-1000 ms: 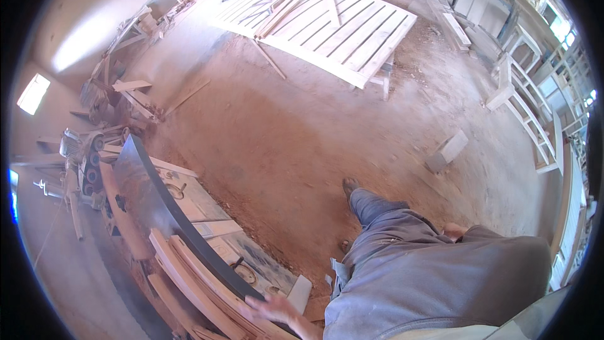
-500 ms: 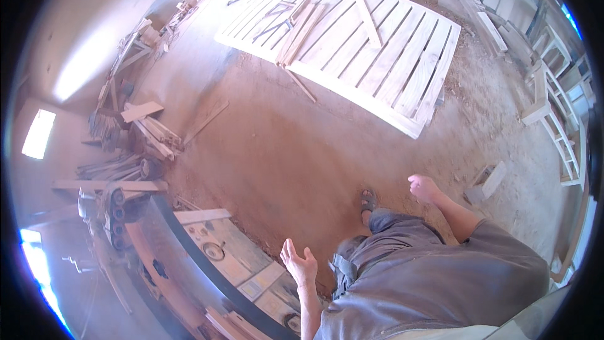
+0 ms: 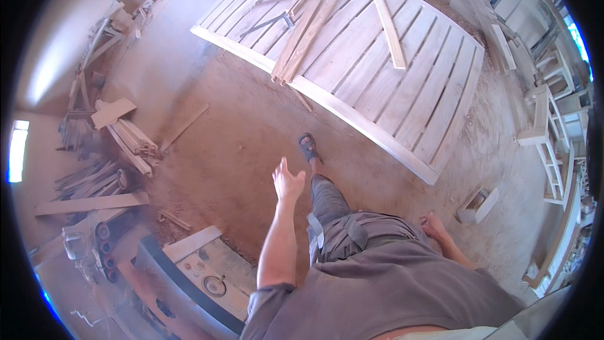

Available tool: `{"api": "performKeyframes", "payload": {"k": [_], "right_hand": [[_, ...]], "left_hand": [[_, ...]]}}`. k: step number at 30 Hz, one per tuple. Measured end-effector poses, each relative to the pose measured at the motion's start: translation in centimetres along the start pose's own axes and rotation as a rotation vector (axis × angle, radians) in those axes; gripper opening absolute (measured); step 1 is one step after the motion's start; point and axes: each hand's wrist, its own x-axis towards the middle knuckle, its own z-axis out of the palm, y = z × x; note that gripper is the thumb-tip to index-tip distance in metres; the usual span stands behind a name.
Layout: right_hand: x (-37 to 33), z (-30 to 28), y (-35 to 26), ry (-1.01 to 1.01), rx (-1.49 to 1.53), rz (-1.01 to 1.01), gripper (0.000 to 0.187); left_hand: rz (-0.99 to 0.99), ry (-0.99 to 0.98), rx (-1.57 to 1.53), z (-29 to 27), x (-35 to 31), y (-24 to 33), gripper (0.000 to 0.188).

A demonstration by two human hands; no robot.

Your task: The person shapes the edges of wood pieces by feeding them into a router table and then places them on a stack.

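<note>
Now both hands are empty: the left hand (image 3: pixel 288 182) open above the dirt floor (image 3: pixel 233 132), right hand (image 3: pixel 434 225) loosely curled; a slatted wooden panel (image 3: pixel 365 56) lies ahead, machine (image 3: pixel 195 277) at left.

My right hand (image 3: pixel 434 225) half hidden behind my hip, fingers unclear, my trailing foot lost under my body, the machine (image 3: pixel 189 277) at lower left blurred and cut by the rim, far frames (image 3: pixel 553 145) at right bent and too small to read

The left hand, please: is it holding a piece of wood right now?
No, the left hand is open and empty, fingers spread in the air above the dusty floor.
</note>
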Motion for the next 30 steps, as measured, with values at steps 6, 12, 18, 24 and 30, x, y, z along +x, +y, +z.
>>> {"api": "performKeyframes", "payload": {"k": [6,12,18,24,30], "right_hand": [[5.4,-3.5,-15.7,-0.009,0.216,0.211,0.044],[8.4,-10.1,-32.8,0.089,0.231,0.19,0.043],[15.2,-12.5,-40.6,-0.033,0.308,0.157,0.045],[32.6,-11.6,-39.7,-0.018,0.657,0.123,0.056],[39.1,-20.8,-55.1,-0.452,1.47,0.162,0.066]], "left_hand": [[-0.036,-0.103,0.161,-0.2,28.0,5.1,0.107],[0.082,-0.124,0.327,5.7,43.4,6.9,0.116],[0.083,-0.26,0.381,7.9,47.0,6.5,0.114],[-0.075,-0.545,-0.293,2.3,39.6,15.2,0.113],[-0.389,-1.013,-1.334,-2.5,29.5,19.8,0.12]]}}
